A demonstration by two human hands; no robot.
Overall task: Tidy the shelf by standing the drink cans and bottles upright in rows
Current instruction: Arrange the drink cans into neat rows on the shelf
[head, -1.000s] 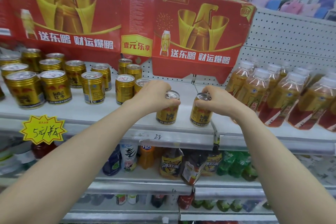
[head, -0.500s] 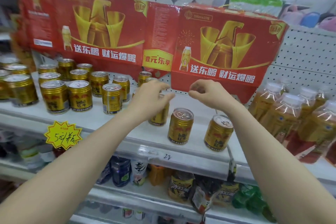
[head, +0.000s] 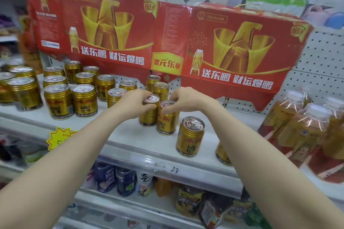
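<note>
Gold drink cans stand upright on a white shelf [head: 130,135]. My left hand [head: 131,105] grips the top of one gold can [head: 149,115] in the middle of the shelf. Right beside it, my right hand [head: 183,99] holds the rim of a second gold can [head: 166,122]. Both cans are upright and nearly touch. Two more cans stand nearer the front edge: one [head: 189,136] in full view, the other [head: 222,155] mostly hidden behind my right forearm. Several cans [head: 83,96] are grouped at the left. Amber drink bottles [head: 305,128] lean at the right.
A red and gold cardboard banner [head: 230,54] hangs over the back of the shelf, in front of a white pegboard [head: 320,57]. A yellow price tag [head: 59,137] sticks to the shelf's front edge. The lower shelf [head: 149,202] holds mixed bottles and pouches.
Both hands let go of the two cans at the front edge, reached back, and now hold two cans further in. The camera has come closer and turned left.
</note>
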